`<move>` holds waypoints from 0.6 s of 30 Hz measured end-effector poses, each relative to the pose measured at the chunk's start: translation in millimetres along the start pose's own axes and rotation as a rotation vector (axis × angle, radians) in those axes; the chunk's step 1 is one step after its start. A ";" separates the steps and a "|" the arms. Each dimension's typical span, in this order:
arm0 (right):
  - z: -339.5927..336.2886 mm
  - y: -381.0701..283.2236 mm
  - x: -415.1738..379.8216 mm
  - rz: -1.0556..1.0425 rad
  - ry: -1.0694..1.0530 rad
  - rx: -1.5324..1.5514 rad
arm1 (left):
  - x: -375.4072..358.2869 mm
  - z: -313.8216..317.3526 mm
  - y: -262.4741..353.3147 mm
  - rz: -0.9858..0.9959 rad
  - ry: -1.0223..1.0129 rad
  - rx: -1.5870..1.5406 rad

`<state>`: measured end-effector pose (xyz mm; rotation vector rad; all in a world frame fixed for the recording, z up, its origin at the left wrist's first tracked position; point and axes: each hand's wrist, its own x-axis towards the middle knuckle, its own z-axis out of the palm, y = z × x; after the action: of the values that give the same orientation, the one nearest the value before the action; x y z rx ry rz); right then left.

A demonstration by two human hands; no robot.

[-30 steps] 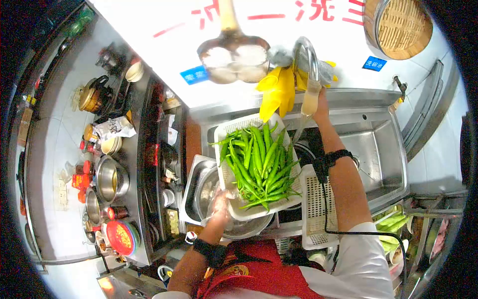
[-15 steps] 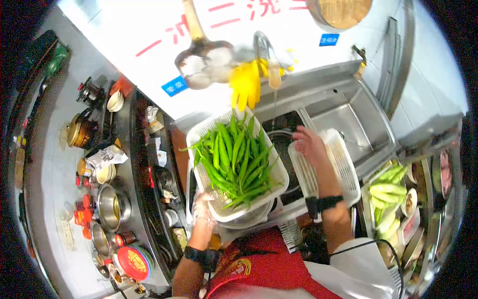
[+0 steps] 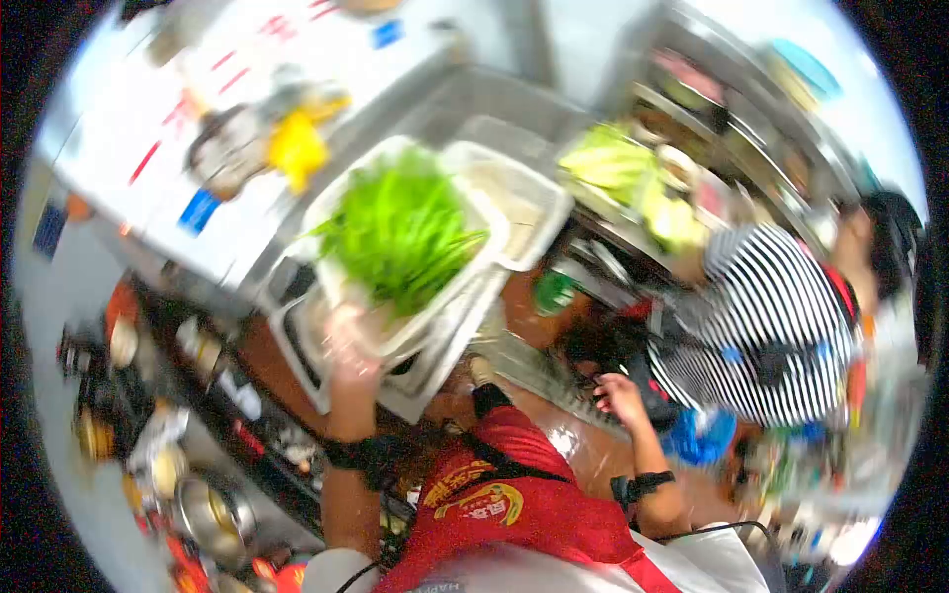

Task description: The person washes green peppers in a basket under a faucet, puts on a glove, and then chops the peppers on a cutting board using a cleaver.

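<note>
A white plastic basket (image 3: 491, 257) heaped with long green peppers (image 3: 405, 232) sits at the sink, blurred by motion. My left hand (image 3: 351, 341), in a clear glove, grips the basket's near-left corner; its fingers are partly hidden and smeared. A second white basket (image 3: 539, 232) stands just behind and to the right. My right hand (image 3: 621, 398) is away from both baskets, low on the right over the floor. Its fingers are loosely bent and apart, and I see nothing held in them.
A person in a striped shirt (image 3: 761, 316) stands close on the right, by a shelf with pale green vegetables (image 3: 608, 168). Yellow gloves (image 3: 297, 148) hang on the wall behind the sink. A metal bowl (image 3: 213, 514) is on the left counter.
My view has swung right, bringing the striped-shirted person into sight. My right hand has moved from over the second basket down to the right. My left hand stays at the pepper basket.
</note>
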<state>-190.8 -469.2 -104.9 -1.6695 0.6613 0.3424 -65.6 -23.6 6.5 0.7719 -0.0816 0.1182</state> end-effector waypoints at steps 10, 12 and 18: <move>-61.5 241.0 -158.6 0.512 0.099 0.159 | -99.1 43.6 -22.9 -0.544 0.483 0.326; -74.0 401.3 -156.2 0.270 0.136 -0.093 | -131.6 68.2 -34.9 -0.497 0.433 0.440; -139.0 458.1 -236.4 0.271 0.120 -0.173 | -177.4 48.5 -94.8 -0.399 0.313 0.318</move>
<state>-669.6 -590.0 -307.8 -1.7773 0.9747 0.5069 -229.8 -138.5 -45.1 1.0630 0.3963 -0.1313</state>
